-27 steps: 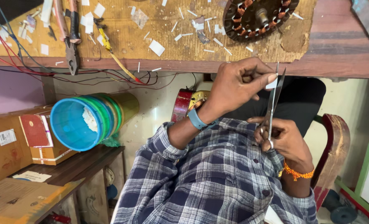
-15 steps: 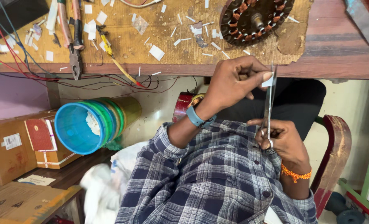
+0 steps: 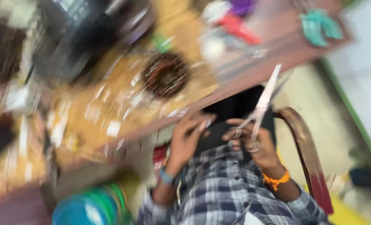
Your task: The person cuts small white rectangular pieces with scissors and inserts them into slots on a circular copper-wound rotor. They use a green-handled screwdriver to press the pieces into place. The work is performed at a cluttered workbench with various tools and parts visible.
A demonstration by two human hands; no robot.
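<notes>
Steel scissors (image 3: 262, 106) stand blades-up near the table (image 3: 252, 79) edge, my right hand (image 3: 252, 143) hooked through their loops; stiff, light, sharp, best held there. Left hand (image 3: 185, 139) blurred, its grip I cannot tell.

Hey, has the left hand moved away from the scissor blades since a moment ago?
Yes. The left hand has come off the blades of the scissors, shifting along under the table edge, away from them; the blur hides finer detail.
</notes>
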